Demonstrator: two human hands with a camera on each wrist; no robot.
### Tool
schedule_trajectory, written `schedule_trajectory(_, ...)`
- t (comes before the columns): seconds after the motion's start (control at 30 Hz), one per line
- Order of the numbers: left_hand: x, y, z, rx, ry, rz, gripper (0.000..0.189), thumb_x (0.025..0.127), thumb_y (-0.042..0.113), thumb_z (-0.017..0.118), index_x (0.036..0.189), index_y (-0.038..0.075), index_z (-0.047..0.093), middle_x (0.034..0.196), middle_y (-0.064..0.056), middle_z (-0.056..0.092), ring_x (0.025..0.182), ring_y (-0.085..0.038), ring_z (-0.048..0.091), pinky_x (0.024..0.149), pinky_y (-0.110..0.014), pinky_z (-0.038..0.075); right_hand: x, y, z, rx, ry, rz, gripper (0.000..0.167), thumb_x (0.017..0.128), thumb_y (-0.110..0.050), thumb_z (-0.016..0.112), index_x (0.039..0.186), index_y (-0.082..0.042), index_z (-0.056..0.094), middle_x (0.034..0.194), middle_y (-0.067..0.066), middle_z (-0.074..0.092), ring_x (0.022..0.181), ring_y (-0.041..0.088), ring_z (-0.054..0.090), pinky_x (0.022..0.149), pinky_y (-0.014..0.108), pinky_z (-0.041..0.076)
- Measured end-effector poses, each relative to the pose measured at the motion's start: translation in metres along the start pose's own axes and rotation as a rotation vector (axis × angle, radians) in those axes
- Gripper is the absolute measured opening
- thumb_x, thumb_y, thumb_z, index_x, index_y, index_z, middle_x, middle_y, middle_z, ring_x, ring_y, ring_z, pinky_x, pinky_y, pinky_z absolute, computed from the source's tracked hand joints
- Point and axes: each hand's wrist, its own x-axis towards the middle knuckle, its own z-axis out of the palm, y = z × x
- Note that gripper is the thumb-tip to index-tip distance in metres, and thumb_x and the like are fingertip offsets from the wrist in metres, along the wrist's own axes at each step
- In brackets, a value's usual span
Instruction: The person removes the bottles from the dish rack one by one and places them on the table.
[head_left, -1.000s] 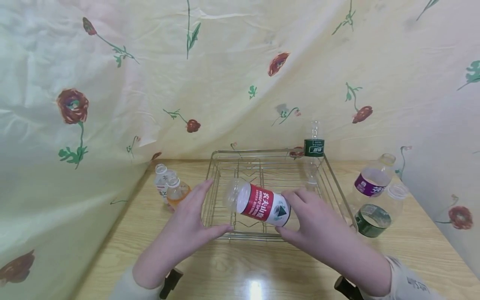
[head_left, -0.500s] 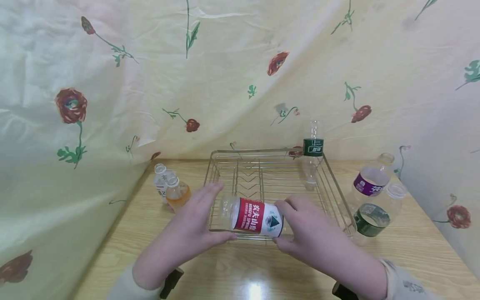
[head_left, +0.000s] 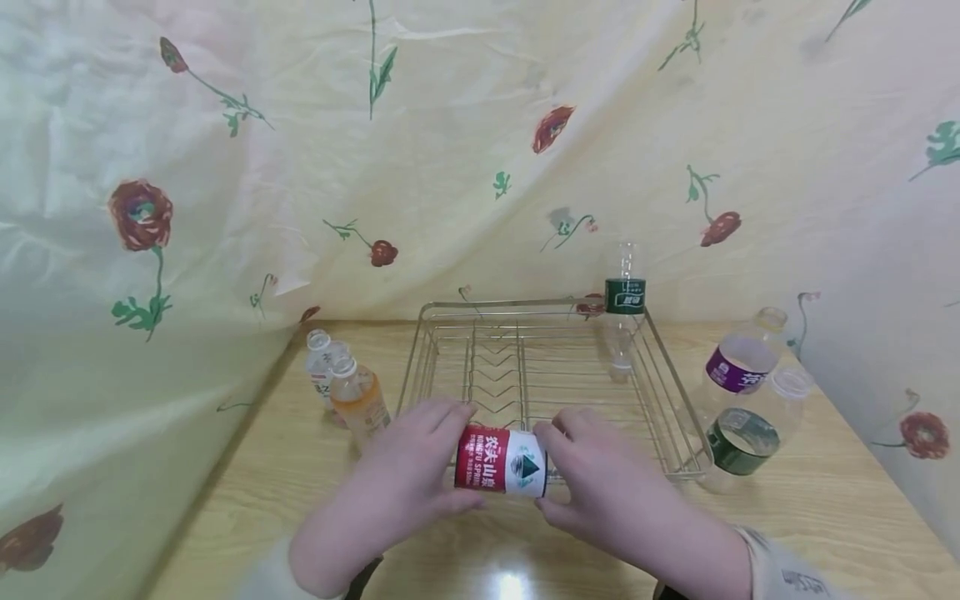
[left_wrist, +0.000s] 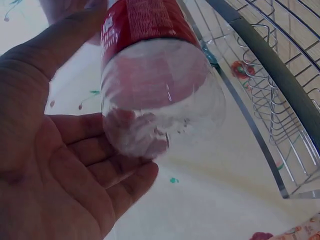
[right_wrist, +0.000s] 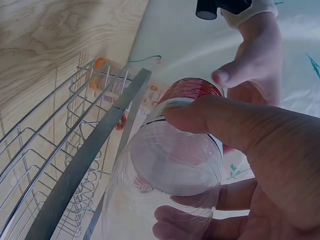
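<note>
A clear plastic bottle with a red and white label (head_left: pixel 501 460) lies sideways between both hands, just over the front edge of the wire rack. My left hand (head_left: pixel 405 467) holds its left end, thumb on the near side and fingers round the far side. My right hand (head_left: pixel 615 483) grips the other end; in the right wrist view its thumb presses near the label of the bottle (right_wrist: pixel 170 165) and its fingers curl beneath. Both ends of the bottle are hidden by the hands in the head view. The wire rack (left_wrist: pixel 270 65) stands close to the bottle.
A green-labelled bottle (head_left: pixel 625 296) stands at the rack's back right corner. Left of the rack are a clear bottle (head_left: pixel 319 367) and an orange-labelled bottle (head_left: pixel 360 400). To the right stand a purple-labelled bottle (head_left: pixel 738 371) and another green-labelled bottle (head_left: pixel 742 442). Flowered cloth hangs behind.
The red-labelled bottle has come down and toward me, from over the rack to its front edge, and turned nearly level. My left hand has moved right and closed round its left end.
</note>
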Motion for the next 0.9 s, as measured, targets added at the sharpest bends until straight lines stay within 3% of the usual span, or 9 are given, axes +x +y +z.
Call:
schedule_trajectory(0.37, 0.004, 0.008, 0.016, 0.182, 0.024, 0.087, 0.079, 0.063, 0.04, 0.097, 0.125, 0.003, 0.065, 0.114, -0.005, 0.066, 0.104, -0.021, 0.059, 0.098, -0.039, 0.051, 0.001, -0.004, 0.003, -0.012, -0.018, -0.017, 0.058, 0.064, -0.031, 0.092, 0.109, -0.006, 0.065, 0.093, 0.001, 0.058, 0.08, 0.014, 0.052, 0.063, 0.028, 0.052)
schedule_trajectory(0.5, 0.005, 0.008, 0.022, 0.24, 0.061, 0.104, 0.075, 0.061, 0.034, 0.099, 0.121, 0.004, 0.066, 0.11, -0.005, 0.066, 0.101, -0.022, 0.059, 0.094, -0.039, 0.052, 0.003, -0.004, 0.003, -0.01, -0.047, -0.01, 0.057, 0.066, -0.031, 0.092, 0.11, -0.006, 0.066, 0.093, 0.001, 0.058, 0.08, 0.013, 0.05, 0.064, 0.027, 0.052)
schedule_trajectory(0.9, 0.0, 0.005, 0.028, 0.212, 0.134, 0.121, 0.068, 0.064, 0.029, 0.098, 0.121, 0.008, 0.067, 0.108, -0.003, 0.067, 0.098, -0.02, 0.06, 0.089, -0.036, 0.054, 0.007, -0.008, 0.004, 0.013, -0.061, 0.0, 0.059, 0.066, -0.029, 0.092, 0.113, -0.003, 0.067, 0.096, 0.004, 0.06, 0.081, 0.014, 0.051, 0.067, 0.029, 0.052)
